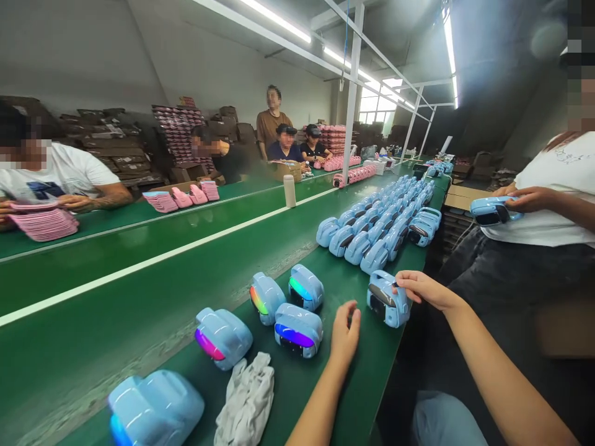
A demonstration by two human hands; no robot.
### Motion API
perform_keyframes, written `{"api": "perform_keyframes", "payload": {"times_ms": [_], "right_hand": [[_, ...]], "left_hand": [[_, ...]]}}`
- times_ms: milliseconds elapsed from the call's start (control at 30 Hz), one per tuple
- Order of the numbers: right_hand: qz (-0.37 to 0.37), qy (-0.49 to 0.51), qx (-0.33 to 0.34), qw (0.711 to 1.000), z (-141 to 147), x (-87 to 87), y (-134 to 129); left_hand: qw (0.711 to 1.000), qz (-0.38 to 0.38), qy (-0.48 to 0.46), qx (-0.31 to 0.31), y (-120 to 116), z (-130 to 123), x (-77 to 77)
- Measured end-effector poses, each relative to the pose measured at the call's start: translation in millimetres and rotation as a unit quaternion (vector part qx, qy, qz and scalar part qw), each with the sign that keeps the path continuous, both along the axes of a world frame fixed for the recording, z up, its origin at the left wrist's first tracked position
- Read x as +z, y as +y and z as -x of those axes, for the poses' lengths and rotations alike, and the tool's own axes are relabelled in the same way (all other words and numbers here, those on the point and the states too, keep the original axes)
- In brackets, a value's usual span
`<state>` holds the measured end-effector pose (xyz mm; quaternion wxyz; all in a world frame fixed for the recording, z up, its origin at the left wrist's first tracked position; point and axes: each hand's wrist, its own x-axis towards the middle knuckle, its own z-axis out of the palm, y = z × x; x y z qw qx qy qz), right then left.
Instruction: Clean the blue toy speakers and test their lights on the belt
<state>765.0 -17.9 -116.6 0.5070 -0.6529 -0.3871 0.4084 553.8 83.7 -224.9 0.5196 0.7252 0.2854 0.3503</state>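
Touching pale-blue toy unit [388,300] on green conveyor belt [297,396] with right hand [421,290], fingertips on upper edge, grip unclear; left hand [346,331] open, empty, near glowing blue unit [298,330]; crumpled white cloth [245,399] beside.

One camera rides on the person's head, facing forward and down along the bench [139,272]. It looks closely over the left hand [344,331] and right hand [421,288], out to the far windows [374,102].
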Motion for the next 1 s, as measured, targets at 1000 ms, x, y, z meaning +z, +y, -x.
{"api": "perform_keyframes", "payload": {"times_ms": [1000], "right_hand": [[0.038, 0.039, -0.094, 0.994, 120.2, -51.3, -24.0]], "left_hand": [[0.915, 0.315, -0.204, -0.148, 5.2, -9.7, 16.7]]}}
